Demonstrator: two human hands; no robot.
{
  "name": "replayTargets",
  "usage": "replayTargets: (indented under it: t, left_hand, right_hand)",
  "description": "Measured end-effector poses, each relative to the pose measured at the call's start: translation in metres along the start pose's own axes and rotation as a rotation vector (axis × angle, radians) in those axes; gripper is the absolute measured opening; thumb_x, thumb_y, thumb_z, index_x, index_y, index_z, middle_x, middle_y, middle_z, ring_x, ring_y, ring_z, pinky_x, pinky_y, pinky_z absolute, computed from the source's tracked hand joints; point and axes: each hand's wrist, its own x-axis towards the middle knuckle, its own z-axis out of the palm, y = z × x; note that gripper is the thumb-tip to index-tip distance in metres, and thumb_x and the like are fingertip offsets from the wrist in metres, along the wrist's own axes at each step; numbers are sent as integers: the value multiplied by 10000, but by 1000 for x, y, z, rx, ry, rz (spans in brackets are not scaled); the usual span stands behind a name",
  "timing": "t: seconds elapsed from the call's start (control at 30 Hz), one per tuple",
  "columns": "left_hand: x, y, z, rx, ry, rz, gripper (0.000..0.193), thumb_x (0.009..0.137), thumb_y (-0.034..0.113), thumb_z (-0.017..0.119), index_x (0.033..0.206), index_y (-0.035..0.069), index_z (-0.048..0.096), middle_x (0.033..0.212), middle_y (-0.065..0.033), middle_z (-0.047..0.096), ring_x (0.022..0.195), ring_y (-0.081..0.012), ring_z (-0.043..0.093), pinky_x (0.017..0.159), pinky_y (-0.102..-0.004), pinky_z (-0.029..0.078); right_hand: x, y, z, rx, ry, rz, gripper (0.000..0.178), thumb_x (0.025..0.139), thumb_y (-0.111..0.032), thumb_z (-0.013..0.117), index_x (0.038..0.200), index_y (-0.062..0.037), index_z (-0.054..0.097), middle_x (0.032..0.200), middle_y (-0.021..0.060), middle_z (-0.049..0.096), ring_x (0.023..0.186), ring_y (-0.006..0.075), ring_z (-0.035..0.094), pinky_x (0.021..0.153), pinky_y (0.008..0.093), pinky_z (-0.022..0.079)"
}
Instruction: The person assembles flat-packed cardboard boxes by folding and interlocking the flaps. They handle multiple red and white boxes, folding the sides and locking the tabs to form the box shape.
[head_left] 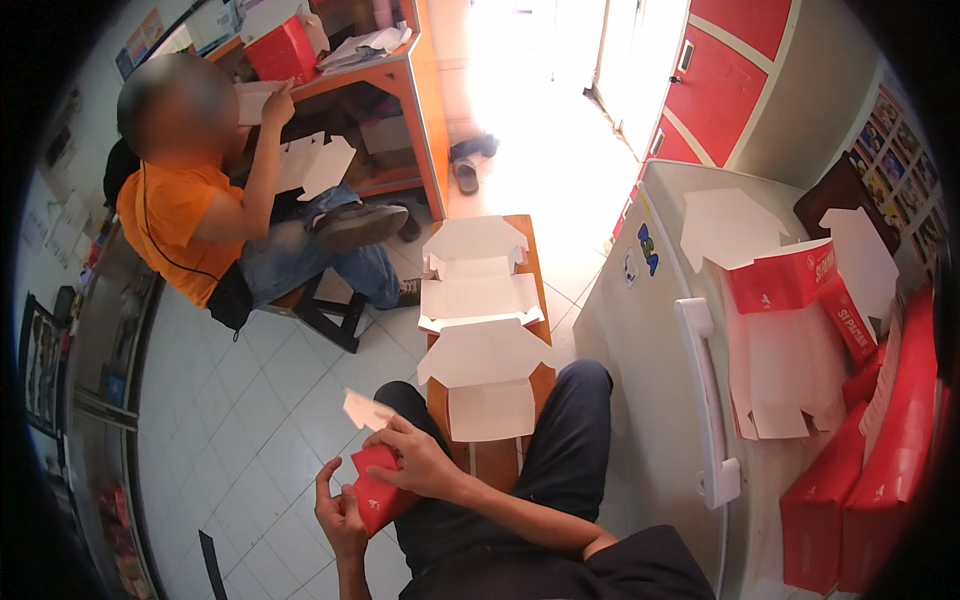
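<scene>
Over my left thigh I hold a partly folded red cardboard box [376, 496] with a pale inside. My left hand [346, 516] grips its lower left side, thumb against the red face and index finger raised. Across the top lies my right hand [418, 462], its fingers closed on the upper edge by a pale flap [366, 410] that sticks up. The part of the box under my right palm is hidden. Ahead of my knees, unfolded white box blanks [478, 295] lie on a narrow wooden bench [540, 290], the nearer one overlapping the farther.
At the left a person in an orange shirt [190, 215] sits holding white cardboard, next to an orange shelf [425, 110]. To my right stands a fridge [640, 340] with red and white boxes [775, 275] on top. Red lockers [715, 95] and a bright doorway lie beyond.
</scene>
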Motion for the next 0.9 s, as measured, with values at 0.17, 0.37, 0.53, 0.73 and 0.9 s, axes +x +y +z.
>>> replayTargets:
  t: [0.17, 0.37, 0.53, 0.73, 0.9]
  left_hand:
    - [-2, 17, -2, -45, -19, 22, 452, 932, 25, 424, 1381, -6, 388, 602, -61, 606, 478, -73, 546, 472, -226, 408]
    - [15, 34, 5, -73, 21, 154, 456, 959, 41, 400, 1412, 10, 361, 660, -73, 630, 487, -58, 542, 475, -203, 398]
    - [29, 46, -10, 37, -114, 139, 541, 983, 211, 495, 1450, 0, 322, 660, -38, 609, 477, -40, 493, 482, -190, 349]
    - [45, 58, -44, -458, -434, -36, 1155, 719, 793, 610, 1425, -80, 341, 1177, -196, 644, 1010, -218, 666, 856, -316, 517]
    - [34, 45, -58, -582, -579, 108, 981, 730, 647, 674, 1334, -86, 428, 1285, -186, 581, 1208, -240, 546, 1007, -405, 430]
  right_hand:
    - [-3, -7, -15, 126, -293, -1, 273, 755, -160, 780, 1011, -92, 716, 901, 100, 527, 846, 228, 584, 820, 327, 502]
    - [9, -28, -16, -56, -270, -157, 429, 744, -251, 808, 1125, -107, 675, 1087, 98, 550, 999, 250, 589, 867, 367, 494]
    - [10, -34, -5, -301, -160, -474, 800, 649, -500, 840, 1245, -54, 547, 1192, 81, 586, 1092, 295, 588, 1010, 489, 377]
    - [20, -24, -46, 301, 196, -107, 746, 688, -514, 828, 1167, 7, 592, 1031, 92, 656, 960, 161, 628, 867, 326, 493]
    - [21, 5, -62, 538, 374, 79, 659, 901, -581, 588, 1195, 9, 606, 950, 47, 676, 882, 116, 610, 745, 280, 506]
